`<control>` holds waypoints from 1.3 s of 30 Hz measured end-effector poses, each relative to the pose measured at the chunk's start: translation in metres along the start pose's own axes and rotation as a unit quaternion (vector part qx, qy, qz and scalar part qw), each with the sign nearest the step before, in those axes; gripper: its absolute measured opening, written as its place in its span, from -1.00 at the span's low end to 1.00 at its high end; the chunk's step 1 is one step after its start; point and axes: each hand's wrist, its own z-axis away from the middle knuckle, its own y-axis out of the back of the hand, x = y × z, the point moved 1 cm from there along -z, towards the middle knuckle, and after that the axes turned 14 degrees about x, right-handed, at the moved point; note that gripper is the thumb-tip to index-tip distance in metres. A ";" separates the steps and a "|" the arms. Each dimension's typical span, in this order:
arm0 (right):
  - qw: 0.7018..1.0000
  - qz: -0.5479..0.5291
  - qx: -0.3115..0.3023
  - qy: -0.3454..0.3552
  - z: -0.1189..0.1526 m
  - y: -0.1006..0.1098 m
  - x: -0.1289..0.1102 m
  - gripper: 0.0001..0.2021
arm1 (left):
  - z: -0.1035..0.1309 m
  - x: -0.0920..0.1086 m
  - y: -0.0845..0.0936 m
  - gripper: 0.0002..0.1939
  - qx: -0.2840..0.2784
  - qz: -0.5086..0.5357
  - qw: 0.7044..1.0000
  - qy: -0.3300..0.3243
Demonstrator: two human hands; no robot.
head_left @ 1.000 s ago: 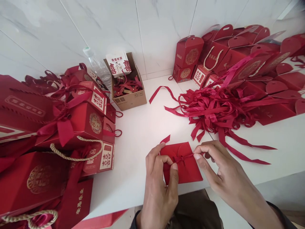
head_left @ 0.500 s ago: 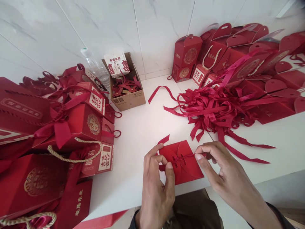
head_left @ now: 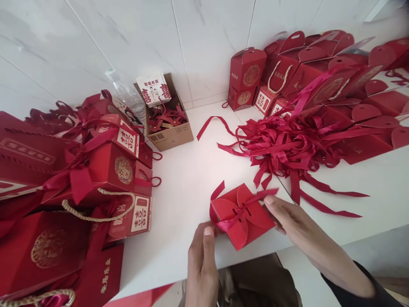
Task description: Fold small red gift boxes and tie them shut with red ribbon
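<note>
Flanking red box (head_left: 244, 229), ribbon (head_left: 242, 211) across top, near table's (head_left: 172, 221) front edge: my left hand (head_left: 203, 256) at its left, right hand (head_left: 289, 216) at its right; can't tell whether either grips.

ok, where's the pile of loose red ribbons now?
In the head view, the ribbon pile lies right of centre on the white table, in front of the red boxes by the wall and beyond the right hand.

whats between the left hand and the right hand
In the head view, a small red box lies between the left hand and the right hand, with a ribbon across its top.
</note>
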 end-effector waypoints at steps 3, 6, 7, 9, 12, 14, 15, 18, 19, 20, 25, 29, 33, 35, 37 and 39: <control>0.996 -0.080 -0.003 -0.032 -0.007 -0.008 -0.009 -0.49 | -0.010 0.008 -0.004 -0.57 -0.038 0.116 0.992 0.018; 0.991 -0.127 0.009 -0.049 -0.009 -0.012 -0.015 -0.52 | -0.020 0.020 -0.010 -0.67 -0.083 0.240 0.966 0.041; 0.989 -0.136 0.011 -0.054 -0.009 -0.013 -0.017 -0.52 | -0.022 0.023 -0.012 -0.70 -0.096 0.266 0.958 0.048; 0.988 -0.142 0.008 -0.063 -0.009 -0.014 -0.018 -0.48 | -0.024 0.028 -0.017 -0.72 -0.112 0.296 0.947 0.060; 0.989 -0.130 0.001 -0.069 -0.009 -0.015 -0.018 -0.46 | -0.024 0.031 -0.021 -0.68 -0.106 0.311 0.942 0.069; 0.992 -0.109 -0.009 -0.060 -0.011 -0.015 -0.017 -0.45 | -0.024 0.030 -0.021 -0.67 -0.098 0.311 0.943 0.064; 0.994 -0.096 -0.013 -0.051 -0.013 -0.015 -0.016 -0.46 | -0.025 0.030 -0.020 -0.68 -0.096 0.309 0.944 0.059; 0.998 -0.062 -0.017 -0.022 -0.016 -0.013 -0.013 -0.54 | -0.027 0.027 -0.018 -0.70 -0.095 0.303 0.947 0.048; 0.998 -0.055 -0.014 -0.014 -0.017 -0.012 -0.012 -0.57 | -0.028 0.026 -0.017 -0.70 -0.093 0.301 0.948 0.048; 0.999 -0.051 -0.009 -0.007 -0.018 -0.010 -0.012 -0.58 | -0.029 0.025 -0.016 -0.70 -0.089 0.301 0.948 0.048; 0.999 -0.026 -0.012 0.020 -0.015 0.000 -0.014 -0.60 | -0.034 0.021 -0.014 -0.71 -0.034 0.326 0.943 0.052; 0.999 0.012 0.008 0.034 -0.014 0.005 -0.012 -0.58 | -0.032 0.023 -0.014 -0.73 -0.020 0.330 0.942 0.063; 0.998 -0.007 0.043 0.036 -0.014 0.006 -0.007 -0.55 | -0.028 0.027 -0.013 -0.79 -0.075 0.349 0.930 0.080; 0.996 -0.046 0.056 0.044 -0.013 0.005 -0.008 -0.57 | -0.027 0.028 -0.011 -0.76 -0.095 0.359 0.925 0.080; 0.993 -0.088 0.063 0.057 -0.014 0.004 -0.013 -0.59 | -0.029 0.031 -0.009 -0.70 -0.109 0.358 0.924 0.072; 0.988 -0.117 0.071 0.074 -0.015 0.003 -0.022 -0.62 | -0.033 0.038 -0.008 -0.63 -0.127 0.349 0.927 0.050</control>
